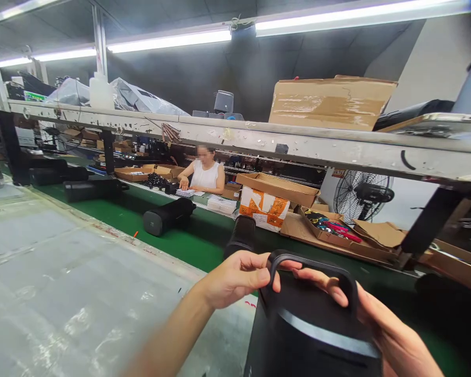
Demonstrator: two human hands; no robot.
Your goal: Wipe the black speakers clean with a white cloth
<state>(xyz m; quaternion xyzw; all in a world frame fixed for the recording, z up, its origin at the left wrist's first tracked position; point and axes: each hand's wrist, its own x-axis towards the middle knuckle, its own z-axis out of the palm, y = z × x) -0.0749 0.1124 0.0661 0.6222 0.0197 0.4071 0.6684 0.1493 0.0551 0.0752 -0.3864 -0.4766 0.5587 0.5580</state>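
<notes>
A black cylindrical speaker (310,330) with an arched carry handle (317,264) stands upright at the near edge of the bench, low in the view. My left hand (233,277) pinches the left end of the handle between thumb and fingers. From the far side, my right hand (377,319) reaches under the handle, fingers stretched along the speaker's top. Its palm presses against the speaker's right side.
A green conveyor belt (180,241) carries more black speakers, one nearby (168,214) and another (241,233) just behind mine. Across it a seated person (206,175) handles papers. Cardboard boxes (275,201), a fan (363,195) and an overhead shelf (259,139) surround the line.
</notes>
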